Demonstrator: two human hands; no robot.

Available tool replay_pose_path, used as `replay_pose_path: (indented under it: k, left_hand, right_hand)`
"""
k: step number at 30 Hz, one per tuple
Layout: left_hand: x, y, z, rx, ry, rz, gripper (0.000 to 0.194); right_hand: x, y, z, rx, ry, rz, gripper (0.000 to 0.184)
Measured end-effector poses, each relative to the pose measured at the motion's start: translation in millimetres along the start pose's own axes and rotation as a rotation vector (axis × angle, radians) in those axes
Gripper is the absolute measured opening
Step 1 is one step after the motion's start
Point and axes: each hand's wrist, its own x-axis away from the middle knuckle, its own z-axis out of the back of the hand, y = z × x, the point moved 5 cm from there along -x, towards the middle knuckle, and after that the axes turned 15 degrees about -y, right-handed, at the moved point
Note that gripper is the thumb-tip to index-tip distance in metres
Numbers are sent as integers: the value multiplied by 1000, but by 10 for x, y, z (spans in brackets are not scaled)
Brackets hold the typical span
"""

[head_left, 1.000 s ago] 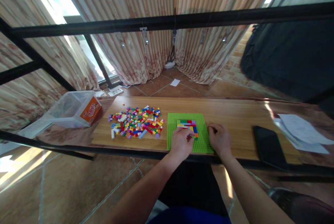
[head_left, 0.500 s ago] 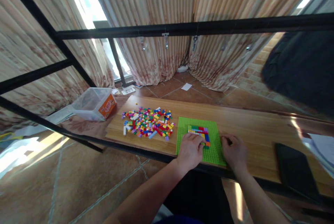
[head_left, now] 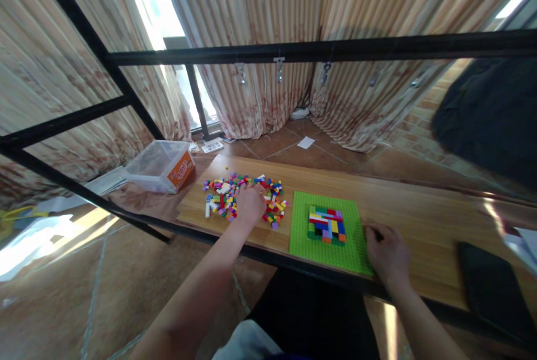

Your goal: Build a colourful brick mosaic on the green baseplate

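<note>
My left hand [head_left: 250,203] is over the pile of loose toy bricks [head_left: 226,197], its fingers spread down among them; no brick shows in its grasp. To the right, a green baseplate [head_left: 302,237] lies flat on the table. A multicoloured block of bricks [head_left: 328,226], roughly square, is built on the middle of it, with red, yellow, white, blue and orange pieces on top. My right hand [head_left: 388,251] rests on the table at the plate's right edge, thumb and fingers curled together. What is inside those curled fingers, if anything, is hidden.
A clear plastic box [head_left: 155,167] with an orange label stands beyond the table's left end. A dark flat object [head_left: 490,282] lies on the wooden table [head_left: 423,209] at the right, near some papers [head_left: 524,251]. A black metal bar [head_left: 302,51] runs across beyond the table.
My left hand has moved left from the built block to the loose bricks, uncovering the block. My right hand stays by the baseplate's edge. The view has shifted slightly.
</note>
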Motion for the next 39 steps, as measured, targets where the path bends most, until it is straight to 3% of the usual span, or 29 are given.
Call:
replay_pose_path:
  k: [4,9,22,32,35,39]
  left_hand:
    - [-146,9,-8,-65,-37,-16,27]
    - [-316,151,-159,-105,-116,-124,25]
    - [-451,171,-239,-91,-177,-68,21]
    - [-291,147,-87,-6,-144,-54,20]
    - [-115,287,-52,197,-103,-166,25]
    - [278,666,-241,406,-182,-392,21]
  right_hand:
    - [-1,-7,6,12,-10,3,33]
    - [2,-11,11,16,-8,7,34]
    - [-8,-5,0,26,-12,12,32]
    - [-10,-11,-4,3,8,13,29]
    - [-10,-33,9,-13,23,24,29]
    - [-8,-42,13,-27,16,10,29]
